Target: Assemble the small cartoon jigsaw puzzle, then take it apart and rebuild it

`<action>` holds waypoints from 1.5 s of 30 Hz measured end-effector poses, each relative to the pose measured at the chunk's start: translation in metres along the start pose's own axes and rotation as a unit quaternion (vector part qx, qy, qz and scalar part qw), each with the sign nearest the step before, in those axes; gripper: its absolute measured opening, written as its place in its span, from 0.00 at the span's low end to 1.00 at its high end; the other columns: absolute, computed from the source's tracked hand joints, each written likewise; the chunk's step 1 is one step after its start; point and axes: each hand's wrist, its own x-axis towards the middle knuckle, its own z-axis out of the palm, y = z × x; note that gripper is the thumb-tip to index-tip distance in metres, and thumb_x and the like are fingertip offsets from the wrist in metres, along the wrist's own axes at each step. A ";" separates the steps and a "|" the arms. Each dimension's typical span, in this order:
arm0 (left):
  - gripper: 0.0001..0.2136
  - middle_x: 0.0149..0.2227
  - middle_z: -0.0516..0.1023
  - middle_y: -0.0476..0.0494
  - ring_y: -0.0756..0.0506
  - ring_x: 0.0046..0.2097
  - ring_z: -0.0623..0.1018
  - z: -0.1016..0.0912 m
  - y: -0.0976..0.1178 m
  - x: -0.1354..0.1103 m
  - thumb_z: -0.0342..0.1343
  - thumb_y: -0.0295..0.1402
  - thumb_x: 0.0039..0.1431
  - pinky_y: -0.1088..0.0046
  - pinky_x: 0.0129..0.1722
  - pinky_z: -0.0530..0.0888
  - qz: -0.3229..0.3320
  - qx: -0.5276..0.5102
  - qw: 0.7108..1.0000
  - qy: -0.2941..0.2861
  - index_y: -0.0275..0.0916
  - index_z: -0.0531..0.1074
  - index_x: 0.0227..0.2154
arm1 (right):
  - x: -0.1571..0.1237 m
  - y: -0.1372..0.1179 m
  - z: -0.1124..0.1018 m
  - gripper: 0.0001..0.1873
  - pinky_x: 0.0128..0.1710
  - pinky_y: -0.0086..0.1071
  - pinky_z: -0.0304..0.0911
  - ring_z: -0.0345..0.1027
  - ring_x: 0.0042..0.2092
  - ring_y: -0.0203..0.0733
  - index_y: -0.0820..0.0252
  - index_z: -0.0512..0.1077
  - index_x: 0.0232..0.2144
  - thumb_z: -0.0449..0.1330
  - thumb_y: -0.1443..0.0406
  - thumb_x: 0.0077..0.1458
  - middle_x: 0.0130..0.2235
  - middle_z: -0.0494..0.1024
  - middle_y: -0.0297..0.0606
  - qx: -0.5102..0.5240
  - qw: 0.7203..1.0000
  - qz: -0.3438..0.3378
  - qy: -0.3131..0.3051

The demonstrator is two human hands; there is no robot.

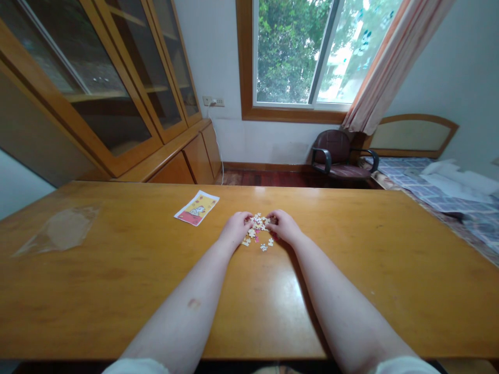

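Glossy wooden table, loose puzzle pieces between two curled hands, any pinch unclear

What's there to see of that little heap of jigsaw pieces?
The jigsaw pieces look like cardboard, mostly pale cream, some pink. They lie loose and unjoined as far as shows, heaped on the wooden table between the left hand and right hand, both at its edges; a few lie apart, nearer the viewer.

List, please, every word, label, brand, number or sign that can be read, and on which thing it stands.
No text can be read.
Picture card: any lettering is too small to read.
Puzzle pieces: no legible marks.
Window pane marks: bluish, too blurred to read.
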 end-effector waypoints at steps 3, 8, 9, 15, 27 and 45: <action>0.09 0.38 0.78 0.43 0.45 0.40 0.76 0.000 0.001 0.000 0.57 0.29 0.53 0.70 0.43 0.72 0.002 -0.029 0.999 0.028 0.39 0.76 0.38 | 0.000 0.001 0.001 0.07 0.36 0.28 0.61 0.66 0.35 0.36 0.59 0.73 0.32 0.63 0.70 0.47 0.33 0.73 0.33 0.019 1.000 0.006 0.013; 0.07 0.37 0.78 0.44 0.45 0.41 0.76 -0.003 0.005 -0.001 0.55 0.31 0.55 0.69 0.44 0.71 0.007 -0.066 0.996 0.053 0.39 0.76 0.36 | 0.000 -0.001 -0.002 0.05 0.39 0.30 0.62 0.68 0.36 0.38 0.58 0.75 0.33 0.62 0.68 0.50 0.34 0.77 0.35 0.028 0.999 -0.002 0.028; 0.07 0.38 0.79 0.43 0.45 0.41 0.76 -0.004 0.006 -0.001 0.55 0.30 0.55 0.69 0.45 0.71 0.008 -0.069 0.996 0.055 0.39 0.76 0.36 | 0.000 -0.001 -0.003 0.06 0.40 0.31 0.63 0.69 0.37 0.38 0.57 0.75 0.33 0.61 0.67 0.50 0.35 0.77 0.35 0.031 0.999 -0.006 0.032; 0.08 0.39 0.79 0.43 0.45 0.42 0.76 -0.005 0.007 -0.001 0.53 0.28 0.56 0.67 0.46 0.71 0.016 -0.070 0.996 0.059 0.39 0.76 0.35 | 0.001 -0.002 -0.003 0.08 0.44 0.34 0.64 0.71 0.40 0.39 0.57 0.76 0.37 0.59 0.67 0.53 0.38 0.79 0.37 0.056 0.997 -0.007 0.044; 0.06 0.37 0.77 0.46 0.47 0.41 0.75 0.002 0.014 -0.005 0.53 0.29 0.58 0.71 0.46 0.71 0.079 -0.088 0.989 0.094 0.40 0.75 0.35 | -0.010 -0.029 -0.009 0.12 0.37 0.30 0.59 0.65 0.32 0.38 0.58 0.76 0.26 0.64 0.56 0.52 0.26 0.74 0.34 -0.002 0.990 -0.135 -0.033; 0.06 0.36 0.78 0.46 0.47 0.40 0.76 0.001 0.015 -0.004 0.55 0.29 0.55 0.70 0.44 0.72 0.061 -0.132 0.983 0.112 0.39 0.76 0.33 | -0.010 -0.029 -0.001 0.04 0.32 0.27 0.56 0.62 0.29 0.34 0.60 0.76 0.27 0.61 0.67 0.52 0.25 0.72 0.32 0.053 0.994 -0.085 -0.038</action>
